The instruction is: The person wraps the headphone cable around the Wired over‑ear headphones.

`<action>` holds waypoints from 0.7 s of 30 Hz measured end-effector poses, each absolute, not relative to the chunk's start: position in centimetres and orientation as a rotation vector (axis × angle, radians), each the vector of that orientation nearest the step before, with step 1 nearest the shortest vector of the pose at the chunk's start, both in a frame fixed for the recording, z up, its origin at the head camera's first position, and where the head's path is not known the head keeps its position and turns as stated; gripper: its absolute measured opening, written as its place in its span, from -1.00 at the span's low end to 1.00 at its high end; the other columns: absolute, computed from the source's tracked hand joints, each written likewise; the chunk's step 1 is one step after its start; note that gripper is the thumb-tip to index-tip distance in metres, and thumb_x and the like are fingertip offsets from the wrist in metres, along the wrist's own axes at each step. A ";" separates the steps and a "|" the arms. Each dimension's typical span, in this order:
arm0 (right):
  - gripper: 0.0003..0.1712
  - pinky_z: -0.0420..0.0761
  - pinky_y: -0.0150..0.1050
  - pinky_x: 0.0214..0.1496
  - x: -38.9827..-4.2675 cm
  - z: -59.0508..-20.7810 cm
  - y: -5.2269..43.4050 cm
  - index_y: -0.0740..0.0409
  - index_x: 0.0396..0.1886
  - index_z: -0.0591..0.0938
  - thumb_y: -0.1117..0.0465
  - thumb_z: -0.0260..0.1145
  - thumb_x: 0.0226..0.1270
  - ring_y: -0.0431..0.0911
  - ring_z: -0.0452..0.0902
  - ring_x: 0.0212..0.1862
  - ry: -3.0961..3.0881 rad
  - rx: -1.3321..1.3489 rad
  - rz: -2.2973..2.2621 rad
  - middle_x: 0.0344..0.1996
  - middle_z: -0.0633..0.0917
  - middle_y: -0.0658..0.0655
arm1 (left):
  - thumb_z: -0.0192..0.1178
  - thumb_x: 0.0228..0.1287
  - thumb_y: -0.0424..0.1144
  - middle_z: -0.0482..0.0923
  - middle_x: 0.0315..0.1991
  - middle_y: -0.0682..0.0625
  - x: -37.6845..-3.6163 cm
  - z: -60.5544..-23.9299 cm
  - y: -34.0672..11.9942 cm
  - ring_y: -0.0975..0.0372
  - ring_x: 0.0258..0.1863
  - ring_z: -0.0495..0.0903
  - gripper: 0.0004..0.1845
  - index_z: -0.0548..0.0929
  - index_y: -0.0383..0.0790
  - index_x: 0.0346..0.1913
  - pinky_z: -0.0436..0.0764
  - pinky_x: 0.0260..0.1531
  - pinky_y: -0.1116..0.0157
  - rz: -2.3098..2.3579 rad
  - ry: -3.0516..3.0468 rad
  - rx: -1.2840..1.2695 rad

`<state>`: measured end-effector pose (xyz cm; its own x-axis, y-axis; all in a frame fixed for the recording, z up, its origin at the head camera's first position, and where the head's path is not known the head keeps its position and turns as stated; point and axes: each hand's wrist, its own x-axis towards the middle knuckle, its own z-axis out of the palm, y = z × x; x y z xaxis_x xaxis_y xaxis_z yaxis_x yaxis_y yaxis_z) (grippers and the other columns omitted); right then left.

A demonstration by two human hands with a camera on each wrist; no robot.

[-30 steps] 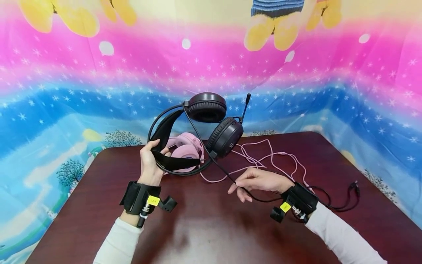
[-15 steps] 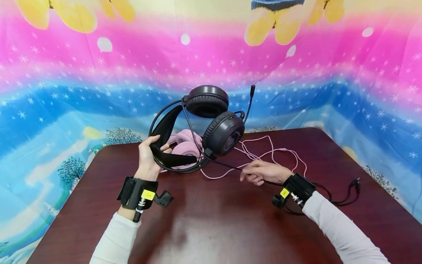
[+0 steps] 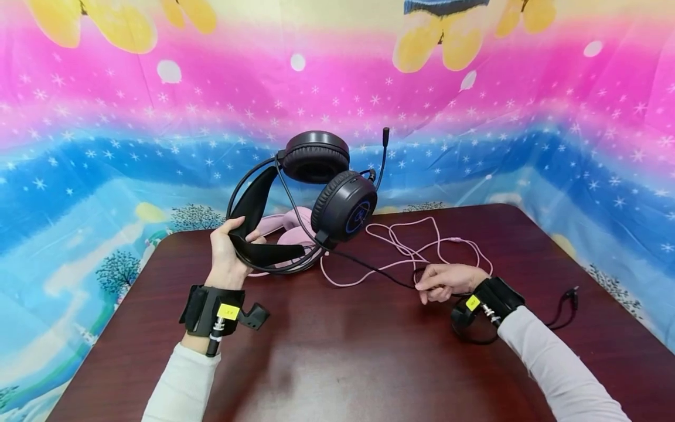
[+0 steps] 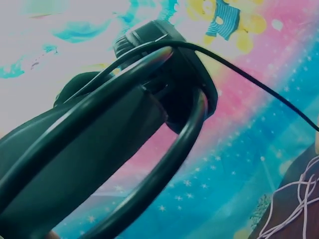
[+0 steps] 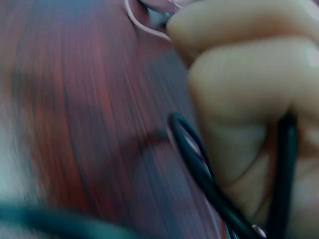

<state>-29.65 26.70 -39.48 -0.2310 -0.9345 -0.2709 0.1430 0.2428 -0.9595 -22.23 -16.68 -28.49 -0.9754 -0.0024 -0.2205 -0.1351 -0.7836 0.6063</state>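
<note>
Held up over the table by its headband, a black over-ear headset (image 3: 345, 205) has its microphone boom pointing upward. My left hand (image 3: 228, 252) grips the headband, thumb on one side and fingers behind it. In the left wrist view, the headband's two thin tubes and an ear cup (image 4: 174, 79) fill much of the frame. My right hand (image 3: 445, 281) pinches the headset's black cable (image 3: 371, 268), which runs from the lower ear cup to the curled fingers. The right wrist view shows the cable (image 5: 284, 174) passing into the fist, with a loop hanging beside it.
Pink headphones (image 3: 295, 235) lie on the dark red table (image 3: 337, 357) behind the black headset, partly hidden. Their pink cord (image 3: 403, 249) spreads in loops toward the right. The black cable's plug end (image 3: 572, 293) lies near the right edge. A patterned cloth (image 3: 337, 99) surrounds the table.
My right hand has closed on the black cable and moved right along with it, drawing it straighter. The headset has risen and shifted slightly left, its outer ear cup turning to show a logo.
</note>
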 end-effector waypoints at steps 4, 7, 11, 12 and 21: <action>-0.69 -0.17 -0.22 -0.51 -29.7 -39.4 27.8 -0.15 -0.06 0.86 0.03 0.18 0.75 -0.21 -0.09 -0.56 1.391 -0.839 -1.279 -0.57 0.26 -0.18 | -0.37 0.78 -0.23 0.28 -0.02 0.11 -22.0 -28.6 -17.0 0.30 -0.65 0.19 -0.37 0.00 0.14 0.78 0.23 -0.55 0.42 2.877 1.005 -0.267; -0.68 -0.16 -0.22 -0.49 -29.7 -39.4 28.4 -0.14 -0.04 0.85 0.11 0.15 0.77 -0.19 -0.09 -0.54 1.408 -0.847 -1.336 -0.55 0.24 -0.15 | -0.36 0.79 -0.24 0.35 -0.09 0.10 -21.9 -28.6 -17.1 0.29 -0.67 0.23 -0.38 0.05 0.13 0.77 0.23 -0.56 0.41 2.857 0.992 -0.224; -0.59 -0.17 -0.23 -0.47 -29.9 -39.2 28.4 -0.08 -0.44 0.66 0.06 0.17 0.76 -0.23 -0.13 -0.58 1.578 -0.732 -1.347 -0.62 0.13 -0.14 | -0.37 0.80 -0.22 0.34 -0.32 0.08 -21.8 -28.7 -17.4 0.29 -0.69 0.19 -0.40 0.04 0.11 0.77 0.18 -0.58 0.41 2.791 1.020 -0.211; -0.51 -0.15 -0.24 -0.46 -29.9 -39.2 28.3 -0.06 -0.54 0.55 0.03 0.18 0.76 -0.23 -0.14 -0.59 1.641 -0.698 -1.340 -0.64 0.09 -0.13 | -0.38 0.80 -0.22 0.32 -0.36 0.07 -21.8 -28.7 -17.4 0.30 -0.68 0.16 -0.40 0.02 0.11 0.77 0.15 -0.57 0.41 2.769 1.033 -0.204; -0.52 0.01 -0.21 -0.28 -30.8 -39.3 29.2 -0.04 -0.53 0.64 0.11 0.17 0.75 -0.10 -0.10 -0.51 1.765 -0.725 -1.359 -0.61 0.14 -0.06 | -0.42 0.81 -0.17 0.24 -0.51 0.06 -21.8 -28.9 -18.1 0.31 -0.58 -0.06 -0.38 -0.05 0.14 0.79 0.02 -0.52 0.41 2.702 1.081 -0.122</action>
